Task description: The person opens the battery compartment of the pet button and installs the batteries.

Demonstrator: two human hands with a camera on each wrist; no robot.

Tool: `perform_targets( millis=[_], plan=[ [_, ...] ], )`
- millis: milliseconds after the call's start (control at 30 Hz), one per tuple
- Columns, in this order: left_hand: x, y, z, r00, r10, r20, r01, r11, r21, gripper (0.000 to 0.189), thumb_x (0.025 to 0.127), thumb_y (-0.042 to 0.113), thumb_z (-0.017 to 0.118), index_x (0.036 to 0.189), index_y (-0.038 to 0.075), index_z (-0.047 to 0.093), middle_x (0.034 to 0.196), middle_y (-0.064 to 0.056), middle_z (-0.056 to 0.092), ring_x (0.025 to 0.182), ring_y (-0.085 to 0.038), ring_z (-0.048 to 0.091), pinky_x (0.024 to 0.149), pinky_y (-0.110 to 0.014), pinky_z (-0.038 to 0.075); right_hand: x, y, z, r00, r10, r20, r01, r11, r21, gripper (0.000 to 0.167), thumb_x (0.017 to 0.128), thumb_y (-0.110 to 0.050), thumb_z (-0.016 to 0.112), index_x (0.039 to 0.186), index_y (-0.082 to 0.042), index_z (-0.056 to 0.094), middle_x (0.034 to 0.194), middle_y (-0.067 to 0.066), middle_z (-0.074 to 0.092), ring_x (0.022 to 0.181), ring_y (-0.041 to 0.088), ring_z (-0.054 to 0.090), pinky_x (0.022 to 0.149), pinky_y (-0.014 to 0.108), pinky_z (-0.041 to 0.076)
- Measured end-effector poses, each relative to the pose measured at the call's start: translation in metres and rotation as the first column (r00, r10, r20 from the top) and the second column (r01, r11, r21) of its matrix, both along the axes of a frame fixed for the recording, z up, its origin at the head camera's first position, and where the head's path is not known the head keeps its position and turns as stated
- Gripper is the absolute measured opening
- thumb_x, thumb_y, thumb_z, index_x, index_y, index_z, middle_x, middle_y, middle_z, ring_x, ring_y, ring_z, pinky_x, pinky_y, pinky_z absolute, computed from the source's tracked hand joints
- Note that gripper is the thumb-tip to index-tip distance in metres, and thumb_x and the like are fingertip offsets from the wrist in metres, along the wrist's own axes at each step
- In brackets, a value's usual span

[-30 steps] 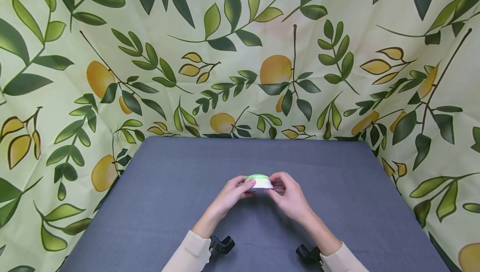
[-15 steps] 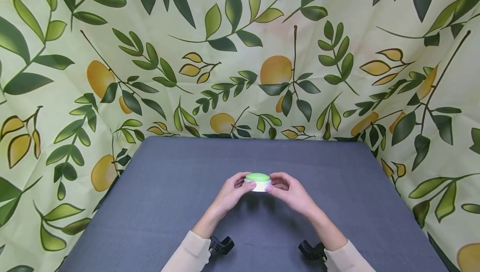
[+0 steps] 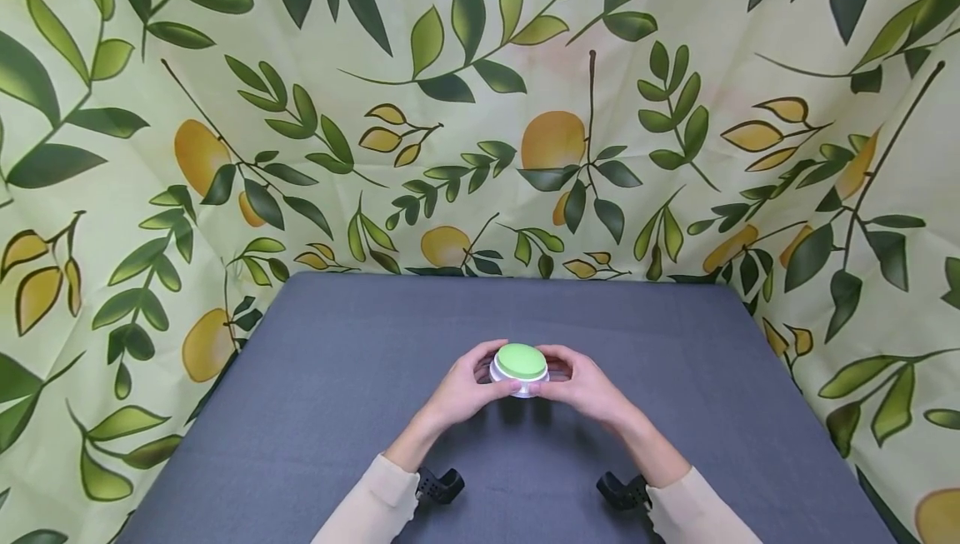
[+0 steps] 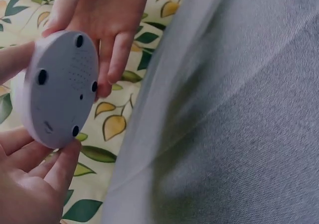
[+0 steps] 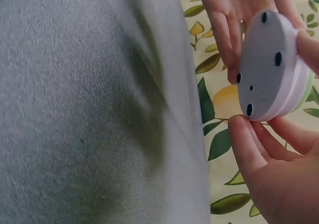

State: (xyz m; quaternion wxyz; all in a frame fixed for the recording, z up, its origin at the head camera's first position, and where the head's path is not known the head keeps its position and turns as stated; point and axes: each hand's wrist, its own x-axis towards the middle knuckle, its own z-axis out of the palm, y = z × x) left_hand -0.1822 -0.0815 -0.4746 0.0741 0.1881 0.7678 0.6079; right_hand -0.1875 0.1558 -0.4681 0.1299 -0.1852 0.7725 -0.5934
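Observation:
A round push button (image 3: 521, 361) with a domed green top and a white base is held up over the table, its green face tilted toward the head camera. My left hand (image 3: 465, 391) grips its left side, thumb along the near edge. From the right, my right hand (image 3: 590, 391) grips the opposite side in the same way, and the thumbs almost meet. In the left wrist view the white underside (image 4: 62, 97) shows black round feet, a patch of small holes and a small slot. The right wrist view shows that underside (image 5: 261, 67) too, with the green rim behind.
A dark grey-blue cloth covers the table (image 3: 360, 336). Behind it and along both sides hangs a pale curtain (image 3: 480, 127) printed with leaves and orange fruit. Black wrist mounts (image 3: 441, 486) stick out beneath both wrists.
The push button has tipped so its green top faces the head camera more. My right thumb has come onto the near edge, and both hands have shifted slightly.

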Motion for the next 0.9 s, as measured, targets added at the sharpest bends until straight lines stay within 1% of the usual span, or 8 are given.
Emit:
perform_targets(
  millis=[100, 233, 333, 400, 600, 733, 900],
  plan=[
    [-0.003, -0.002, 0.001, 1.0, -0.022, -0.008, 0.022, 1.0, -0.013, 0.068, 0.088, 0.017, 0.08, 0.146, 0.001, 0.049, 0.144, -0.013, 0.055, 0.133, -0.029, 0.053, 0.111, -0.042, 0.04, -0.002, 0.0, 0.0, 0.999, -0.008, -0.039, 0.01, 0.999, 0.047, 0.07, 0.086, -0.02, 0.083, 0.141, 0.007, 0.05, 0.136, 0.023, 0.056, 0.119, 0.035, 0.061, 0.095, 0.04, 0.053],
    [-0.008, -0.003, 0.0, 0.999, -0.037, -0.012, 0.037, 0.999, -0.028, 0.069, 0.085, 0.016, 0.083, 0.145, 0.004, 0.051, 0.144, -0.01, 0.055, 0.134, -0.026, 0.053, 0.111, -0.04, 0.041, -0.005, -0.002, 0.0, 0.994, -0.045, -0.105, 0.058, 0.99, 0.126, 0.071, 0.083, -0.024, 0.086, 0.14, 0.003, 0.053, 0.134, 0.02, 0.056, 0.118, 0.033, 0.061, 0.099, 0.049, 0.05],
    [-0.011, -0.002, -0.002, 0.999, -0.037, -0.023, 0.036, 0.998, -0.048, 0.07, 0.083, 0.014, 0.085, 0.144, 0.004, 0.052, 0.143, -0.011, 0.056, 0.133, -0.028, 0.053, 0.11, -0.042, 0.042, -0.007, -0.004, -0.003, 0.987, -0.07, -0.146, 0.095, 0.98, 0.175, 0.072, 0.08, -0.026, 0.088, 0.139, 0.001, 0.056, 0.131, 0.016, 0.058, 0.117, 0.03, 0.062, 0.099, 0.05, 0.05],
    [-0.014, -0.002, -0.004, 0.999, -0.031, -0.027, 0.029, 0.997, -0.076, 0.071, 0.082, 0.015, 0.086, 0.144, 0.004, 0.052, 0.143, -0.011, 0.056, 0.133, -0.029, 0.054, 0.109, -0.043, 0.042, -0.009, -0.005, -0.007, 0.982, -0.078, -0.169, 0.111, 0.975, 0.194, 0.072, 0.079, -0.027, 0.089, 0.138, -0.001, 0.057, 0.128, 0.013, 0.06, 0.115, 0.028, 0.062, 0.099, 0.048, 0.05],
    [-0.024, 0.003, -0.011, 0.999, -0.019, -0.032, 0.015, 0.99, -0.137, 0.073, 0.081, 0.016, 0.088, 0.143, 0.004, 0.053, 0.143, -0.012, 0.055, 0.133, -0.029, 0.054, 0.108, -0.042, 0.044, -0.017, -0.006, -0.015, 0.971, -0.098, -0.22, 0.147, 0.964, 0.221, 0.071, 0.076, -0.025, 0.091, 0.135, -0.001, 0.06, 0.125, 0.011, 0.061, 0.113, 0.027, 0.063, 0.098, 0.046, 0.051],
    [-0.031, 0.007, -0.018, 0.999, -0.016, -0.033, 0.011, 0.99, -0.141, 0.074, 0.079, 0.014, 0.089, 0.142, 0.002, 0.052, 0.141, -0.015, 0.056, 0.132, -0.029, 0.055, 0.107, -0.04, 0.044, -0.021, -0.006, -0.021, 0.968, -0.114, -0.224, 0.165, 0.96, 0.226, 0.071, 0.076, -0.023, 0.091, 0.135, 0.0, 0.06, 0.127, 0.013, 0.061, 0.115, 0.029, 0.062, 0.098, 0.047, 0.051],
    [-0.037, 0.009, -0.025, 1.0, -0.005, -0.014, 0.003, 0.99, -0.144, 0.075, 0.078, 0.013, 0.089, 0.142, 0.0, 0.052, 0.141, -0.016, 0.056, 0.132, -0.028, 0.055, 0.108, -0.038, 0.044, -0.026, -0.006, -0.03, 0.972, -0.14, -0.188, 0.181, 0.959, 0.217, 0.071, 0.076, -0.02, 0.091, 0.136, 0.001, 0.059, 0.129, 0.014, 0.061, 0.117, 0.03, 0.063, 0.099, 0.046, 0.05]
  ],
)
